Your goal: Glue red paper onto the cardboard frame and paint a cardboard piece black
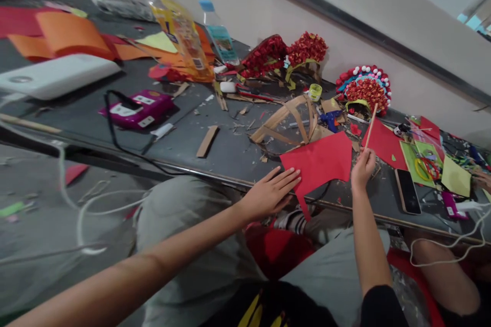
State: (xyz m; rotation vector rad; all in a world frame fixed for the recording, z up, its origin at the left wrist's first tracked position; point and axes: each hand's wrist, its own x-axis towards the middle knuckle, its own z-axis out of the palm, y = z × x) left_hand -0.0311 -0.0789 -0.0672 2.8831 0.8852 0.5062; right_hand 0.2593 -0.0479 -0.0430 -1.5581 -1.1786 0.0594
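A sheet of red paper with an irregular cut outline lies at the table's front edge, a narrow strip of it hanging over. My left hand rests on its left side, fingers stretched out. Just past the paper's right edge, my right hand is closed around a thin wooden stick that points up and away from me. Behind the paper stands a frame of bent cardboard strips. A second red sheet lies to the right of the stick.
Red crepe-covered headpieces and a beaded one line the wall. Two bottles, a purple power strip and a white device are leftward. A phone and scissors lie rightward, near another person's hand.
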